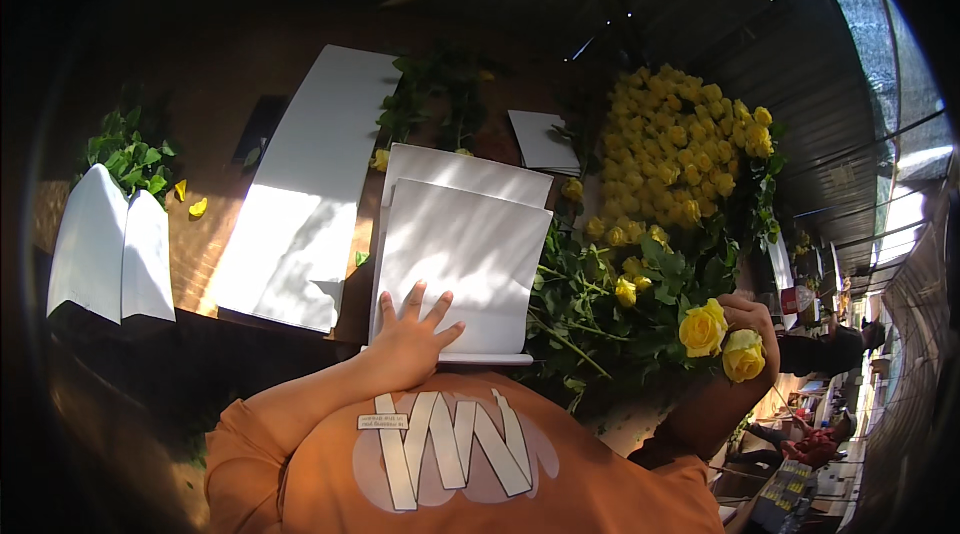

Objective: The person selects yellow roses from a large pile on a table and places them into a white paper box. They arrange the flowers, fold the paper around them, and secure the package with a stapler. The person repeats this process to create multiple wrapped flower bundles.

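My left hand point(411, 345) lies flat with fingers spread on a white cardboard sheet point(469, 256), whose near edge bends at the table's front beside my body. Another white sheet point(472, 165) shows behind its far edge. At the right, my right hand point(752, 318) is curled behind a yellow rose point(703, 328) and a second yellow rose point(744, 356). Their heads stand in front of the hand and hide most of the grip and the stems. Leafy green rose stems point(577, 331) lie between the sheet and my right hand.
A large mass of yellow roses point(667, 144) stands at the back right. A long white board point(300, 211) lies left. Farther left, white wrapping point(112, 249) stands beside green leaves point(131, 155). Small white sheets point(546, 140) lie behind. People point(817, 440) are at far right.
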`<state>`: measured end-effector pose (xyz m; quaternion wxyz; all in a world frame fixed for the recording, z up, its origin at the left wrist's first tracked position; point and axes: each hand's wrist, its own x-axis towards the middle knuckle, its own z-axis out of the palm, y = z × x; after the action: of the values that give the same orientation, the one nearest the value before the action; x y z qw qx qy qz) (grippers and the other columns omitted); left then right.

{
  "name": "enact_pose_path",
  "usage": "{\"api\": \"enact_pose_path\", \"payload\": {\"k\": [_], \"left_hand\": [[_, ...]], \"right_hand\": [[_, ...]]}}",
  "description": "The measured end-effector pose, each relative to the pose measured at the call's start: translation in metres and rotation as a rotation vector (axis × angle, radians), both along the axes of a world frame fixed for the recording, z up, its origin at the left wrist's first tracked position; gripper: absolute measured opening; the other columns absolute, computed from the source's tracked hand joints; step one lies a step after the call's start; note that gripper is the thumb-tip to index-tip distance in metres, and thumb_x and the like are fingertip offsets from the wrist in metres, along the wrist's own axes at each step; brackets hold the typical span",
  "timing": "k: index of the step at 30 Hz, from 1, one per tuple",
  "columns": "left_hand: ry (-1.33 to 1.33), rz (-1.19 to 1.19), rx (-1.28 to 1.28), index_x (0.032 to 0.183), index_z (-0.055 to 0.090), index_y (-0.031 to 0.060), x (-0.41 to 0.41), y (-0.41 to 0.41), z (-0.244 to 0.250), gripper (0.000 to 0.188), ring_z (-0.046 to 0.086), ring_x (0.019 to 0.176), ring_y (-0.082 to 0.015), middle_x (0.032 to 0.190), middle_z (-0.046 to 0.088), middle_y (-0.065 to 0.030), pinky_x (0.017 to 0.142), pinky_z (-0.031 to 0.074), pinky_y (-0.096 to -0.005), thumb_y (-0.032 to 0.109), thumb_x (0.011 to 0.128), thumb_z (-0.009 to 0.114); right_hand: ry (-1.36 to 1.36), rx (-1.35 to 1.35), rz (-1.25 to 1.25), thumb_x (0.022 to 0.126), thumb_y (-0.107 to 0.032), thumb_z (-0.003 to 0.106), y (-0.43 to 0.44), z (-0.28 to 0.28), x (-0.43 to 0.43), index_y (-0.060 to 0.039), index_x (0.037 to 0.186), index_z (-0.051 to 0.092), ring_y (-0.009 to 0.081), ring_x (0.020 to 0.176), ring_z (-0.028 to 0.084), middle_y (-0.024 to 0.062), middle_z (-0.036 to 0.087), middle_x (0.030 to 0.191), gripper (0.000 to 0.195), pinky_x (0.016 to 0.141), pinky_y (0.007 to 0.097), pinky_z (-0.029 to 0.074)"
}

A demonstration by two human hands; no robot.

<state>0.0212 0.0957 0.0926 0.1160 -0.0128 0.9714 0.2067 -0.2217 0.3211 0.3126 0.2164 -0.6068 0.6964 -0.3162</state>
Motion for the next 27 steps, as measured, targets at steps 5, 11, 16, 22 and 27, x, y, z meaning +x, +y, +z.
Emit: {"api": "enact_pose_path", "payload": {"k": [5, 11, 16, 22, 27], "left_hand": [[0.062, 0.020, -0.082, 0.125, 0.040, 0.0175, 0.003, 0.001, -0.013, 0.061, 0.014, 0.122, -0.0470, 0.136, 0.020, -0.0170, 0.085, 0.022, -0.0694, 0.017, 0.067, 0.058], [0.031, 0.003, -0.092, 0.125, 0.038, 0.0181, 0.001, 0.003, -0.012, 0.064, 0.012, 0.123, -0.0461, 0.137, 0.019, -0.0153, 0.086, 0.022, -0.0685, 0.027, 0.067, 0.064], [0.063, 0.016, -0.067, 0.123, 0.042, 0.0181, 0.001, 0.002, -0.012, 0.060, 0.014, 0.122, -0.0465, 0.135, 0.022, -0.0157, 0.085, 0.024, -0.0674, 0.045, 0.072, 0.058], [-0.002, 0.074, 0.275, 0.110, 0.055, 0.0156, -0.010, -0.034, 0.001, 0.047, 0.027, 0.119, -0.0351, 0.126, 0.040, -0.0112, 0.084, 0.032, -0.0563, 0.051, 0.084, 0.039], [-0.161, 0.065, 1.014, 0.096, 0.061, 0.0037, -0.024, -0.087, -0.018, 0.040, 0.056, 0.084, -0.0225, 0.092, 0.062, -0.0117, 0.077, 0.041, -0.0284, 0.039, 0.083, 0.047]], "right_hand": [[0.058, -0.392, -0.022, 0.068, -0.005, 0.060, -0.009, -0.036, 0.030, 0.0068, 0.082, 0.054, 0.0195, 0.059, 0.059, 0.0167, 0.059, 0.071, 0.020, 0.056, 0.0255, 0.047], [0.078, -0.491, -0.127, 0.069, -0.005, 0.061, -0.001, -0.058, 0.042, 0.0015, 0.077, 0.050, 0.0160, 0.052, 0.054, 0.0147, 0.057, 0.064, 0.015, 0.048, 0.0221, 0.042], [0.170, -0.472, -0.302, 0.068, -0.004, 0.063, -0.012, -0.061, 0.067, -0.0010, 0.073, 0.050, 0.0147, 0.054, 0.053, 0.0126, 0.057, 0.064, 0.015, 0.051, 0.0217, 0.043], [0.118, 0.058, -0.192, 0.063, -0.001, 0.064, -0.079, -0.068, 0.103, -0.0008, 0.076, 0.057, 0.0217, 0.064, 0.059, 0.0126, 0.060, 0.079, 0.015, 0.056, 0.0287, 0.046], [0.190, 0.512, 0.175, 0.064, -0.012, 0.061, -0.150, -0.178, 0.113, -0.0037, 0.086, 0.062, 0.0307, 0.071, 0.058, 0.0124, 0.060, 0.087, 0.023, 0.067, 0.0348, 0.046]]}}
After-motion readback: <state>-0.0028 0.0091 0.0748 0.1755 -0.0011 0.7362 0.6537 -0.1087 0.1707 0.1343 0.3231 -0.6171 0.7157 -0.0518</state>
